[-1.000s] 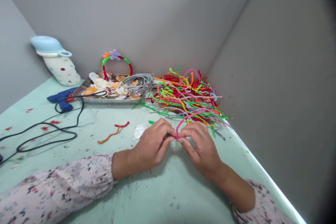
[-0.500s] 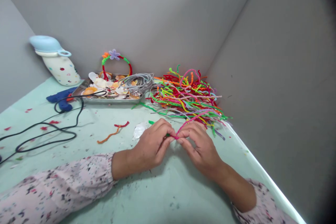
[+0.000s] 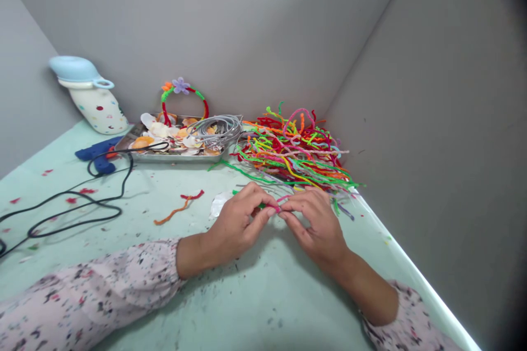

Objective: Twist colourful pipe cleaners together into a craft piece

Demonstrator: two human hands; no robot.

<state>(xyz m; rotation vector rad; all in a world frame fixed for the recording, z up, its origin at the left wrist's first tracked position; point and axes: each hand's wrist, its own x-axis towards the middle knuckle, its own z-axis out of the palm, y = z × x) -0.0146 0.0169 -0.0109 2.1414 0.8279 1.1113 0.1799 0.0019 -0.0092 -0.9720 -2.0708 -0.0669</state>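
Observation:
My left hand [image 3: 237,223] and my right hand [image 3: 316,219] meet fingertip to fingertip low over the pale green table [image 3: 230,296]. Between them they pinch a pink pipe cleaner [image 3: 281,201] together with a green pipe cleaner [image 3: 262,205]; only short bits show between the fingers. Just beyond my hands lies a tangled heap of coloured pipe cleaners [image 3: 294,148] in the table's far right corner.
A metal tray [image 3: 164,156] of shells and grey wire stands at the back, with a decorated hoop [image 3: 183,96] behind it. A blue glue gun [image 3: 96,151] and its black cord [image 3: 74,203] lie left. A white-and-blue jug [image 3: 93,98] leans far left. Grey walls enclose the table.
The pink pipe cleaner's free end, which arched up above my right hand, has come down flat between my fingers. Both hands shifted slightly away from me.

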